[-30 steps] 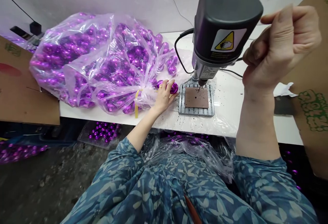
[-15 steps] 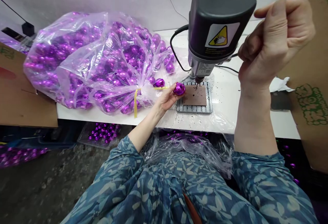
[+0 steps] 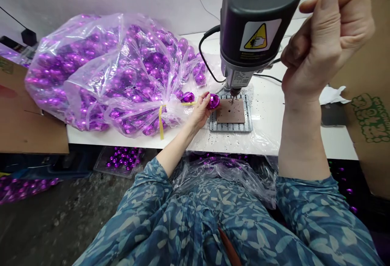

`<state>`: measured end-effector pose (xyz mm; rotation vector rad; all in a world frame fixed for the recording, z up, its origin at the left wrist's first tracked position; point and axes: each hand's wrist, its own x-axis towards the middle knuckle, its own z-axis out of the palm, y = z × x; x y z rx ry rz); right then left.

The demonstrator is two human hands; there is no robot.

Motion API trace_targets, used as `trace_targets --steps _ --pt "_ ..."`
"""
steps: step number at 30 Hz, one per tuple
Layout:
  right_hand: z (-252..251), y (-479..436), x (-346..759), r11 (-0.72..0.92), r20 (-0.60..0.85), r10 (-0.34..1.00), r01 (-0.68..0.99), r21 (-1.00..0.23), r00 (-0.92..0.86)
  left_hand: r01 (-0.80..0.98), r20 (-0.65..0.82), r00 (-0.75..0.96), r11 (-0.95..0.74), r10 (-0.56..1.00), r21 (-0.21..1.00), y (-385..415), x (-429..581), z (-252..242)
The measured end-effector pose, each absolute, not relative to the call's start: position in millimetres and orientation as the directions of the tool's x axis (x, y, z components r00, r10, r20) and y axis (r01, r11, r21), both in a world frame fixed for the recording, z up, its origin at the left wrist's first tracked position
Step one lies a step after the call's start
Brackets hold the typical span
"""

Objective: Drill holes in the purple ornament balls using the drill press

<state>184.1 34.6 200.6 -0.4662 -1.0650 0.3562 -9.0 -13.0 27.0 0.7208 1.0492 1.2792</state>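
Between the fingertips of my left hand (image 3: 201, 111) is a shiny purple faceted ball (image 3: 214, 101), held just left of the drill bit. The black drill press (image 3: 258, 22) stands over a slotted metal base (image 3: 247, 127). On that base lies a brown board (image 3: 230, 116) with a small hole in it. My right hand (image 3: 327, 42) is raised at the machine's right side, its fingers curled round the feed lever (image 3: 276, 60), of which only a short piece shows. A second purple ball (image 3: 188, 97) rests by the bag, close to my left hand.
A big clear bag (image 3: 100, 75) full of purple balls fills the table's left, with a yellow tie (image 3: 161, 124) at its neck. Cardboard boxes (image 3: 42, 128) flank both sides. Dark shavings dot the white table (image 3: 265, 115). Below is a clear bin (image 3: 124, 160) of purple balls.
My left hand has turned slightly, tilting the ball so that its facing side differs. My right hand stays on the lever. The whole view has shifted a little.
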Motion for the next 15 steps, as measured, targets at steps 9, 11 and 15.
trace_targets --steps 9,11,15 --pt "204.3 24.9 186.5 0.829 0.735 0.544 -0.121 -0.547 0.404 -0.286 0.046 0.03 -0.036 0.998 0.958 2.2 -8.7 -11.2" --pt "203.6 27.3 186.5 0.836 0.735 0.535 -0.134 -0.532 0.418 -0.255 0.077 0.054 -0.061 0.996 0.965 6.2 -6.8 -16.8" --pt "201.0 32.5 187.7 0.839 0.741 0.531 -0.133 -0.528 0.411 -0.148 0.129 0.08 -0.117 0.988 0.982 11.9 -4.3 -25.4"
